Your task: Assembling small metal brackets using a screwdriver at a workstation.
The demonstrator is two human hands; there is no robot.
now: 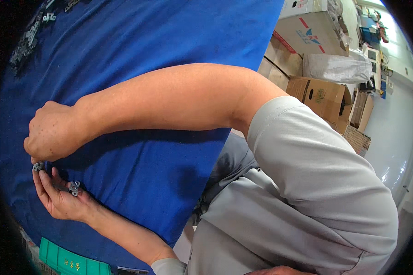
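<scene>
My left hand (66,198) is turned palm up over the blue cloth, its fingers closed around a small grey metal part (38,167) near their tips. A second grey metal piece (74,188) with holes sits at the base of the same hand; a dark stretch between the two may join them, but I cannot tell. Just above, my right hand (55,130) is curled with its back toward the view. Its fingertips reach down to the first part and are mostly hidden, so what they pinch does not show.
A blue cloth (170,32) covers the table. Several grey metal parts (27,43) lie heaped at the upper left. A green plastic bin (73,261) stands at the lower left. White (307,32) and brown cartons (321,101) are stacked beyond the table's edge at the right.
</scene>
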